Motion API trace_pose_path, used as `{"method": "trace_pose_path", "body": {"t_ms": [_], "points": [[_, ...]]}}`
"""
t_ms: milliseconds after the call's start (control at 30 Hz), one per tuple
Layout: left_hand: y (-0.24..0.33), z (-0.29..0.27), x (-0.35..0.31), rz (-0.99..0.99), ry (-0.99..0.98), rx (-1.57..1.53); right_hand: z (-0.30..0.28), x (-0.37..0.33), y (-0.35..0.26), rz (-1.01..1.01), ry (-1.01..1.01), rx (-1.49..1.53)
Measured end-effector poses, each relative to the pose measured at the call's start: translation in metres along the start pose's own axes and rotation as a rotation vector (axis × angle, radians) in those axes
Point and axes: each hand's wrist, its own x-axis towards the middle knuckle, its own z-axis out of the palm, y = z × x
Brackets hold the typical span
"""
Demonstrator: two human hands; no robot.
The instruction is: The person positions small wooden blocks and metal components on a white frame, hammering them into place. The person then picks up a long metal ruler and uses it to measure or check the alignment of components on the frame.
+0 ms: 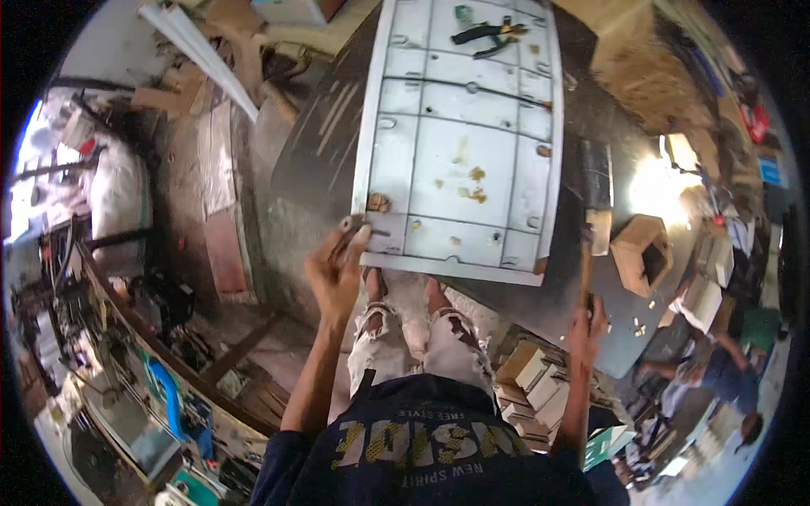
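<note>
A large white panel (451, 181) with dark grid lines lies on the dark table in front of me. At its near left corner my left hand (337, 261) is closed, thumb and fingers pinching something small that I cannot make out. A short dark mark or pin shows beside the fingertips. To the right of the panel, my right hand (588, 320) is wrapped round the wooden handle of a hammer (585, 274), its head end pointing away from me and partly unclear. Green and black pliers (494, 38) rest on the panel's far end. Yellowish crumbs (474, 187) lie mid-panel.
A hexagonal wooden box (641, 255) and a dark block (596, 173) sit right of the panel on the dark table (515, 316). Wood offcuts (536, 379) are piled below the table's near edge. Another person (726, 379) is at far right. Cluttered shelving (135, 354) runs along the left.
</note>
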Motion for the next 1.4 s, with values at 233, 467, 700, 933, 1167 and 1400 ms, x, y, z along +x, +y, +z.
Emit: {"method": "trace_pose_path", "body": {"t_ms": [233,467,700,933,1167,1400], "points": [[-0.008,0.036,-0.001,-0.026,-0.107,-0.032,0.000,-0.036,-0.065,0.323,-0.083,0.375],[-0.027,0.052,0.001,0.073,-0.136,-0.119,0.006,-0.056,-0.067,0.292,-0.059,0.210],[-0.030,0.041,0.006,0.261,-0.238,0.122,0.011,-0.073,-0.103,0.312,-0.112,0.214],[-0.018,0.044,0.007,0.484,-0.264,0.264,0.020,-0.069,-0.146,0.185,-0.348,-0.122],[-0.024,0.041,0.008,0.458,-0.267,0.229,0.048,-0.070,-0.175,-0.357,-0.372,-0.182],[-0.024,0.039,0.009,0.516,-0.290,0.267,0.059,-0.063,-0.197,-0.394,-0.509,-0.122]]}}
